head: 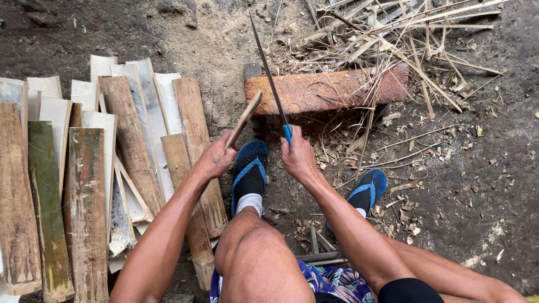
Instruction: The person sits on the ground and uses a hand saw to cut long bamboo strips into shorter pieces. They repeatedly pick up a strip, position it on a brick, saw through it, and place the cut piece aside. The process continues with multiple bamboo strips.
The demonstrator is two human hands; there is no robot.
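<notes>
Bare dark ground (483,185) fills the view, dusted with pale sawdust at the top and littered with chips and shavings. Across the upper middle lies a reddish-brown block (328,90), and behind and over its right end sits a loose heap of thin bamboo strips (415,33).

On the left, split bamboo slats (84,168) lie side by side on the ground, running away from the person; some show pale inner faces, others brown or greenish skin. No container is in view; the slats and strips lie straight on the ground.

The left hand (216,160) is closed around the lower end of a narrow bamboo stick (244,119), which slants up and to the right until its top end reaches the near left corner of the block. The right hand (297,157) is wrapped around a blue handle (287,133) of a long thin blade (266,67), which rises from the fist up and to the left, crossing in front of the block. The stick and blade stand close together, the blade just right of the stick; whether they touch cannot be told.

Between the forearms a bent knee points forward, with one foot in a blue sandal (250,171) just below the stick, and a second sandal (368,191) to the right of the right wrist.
</notes>
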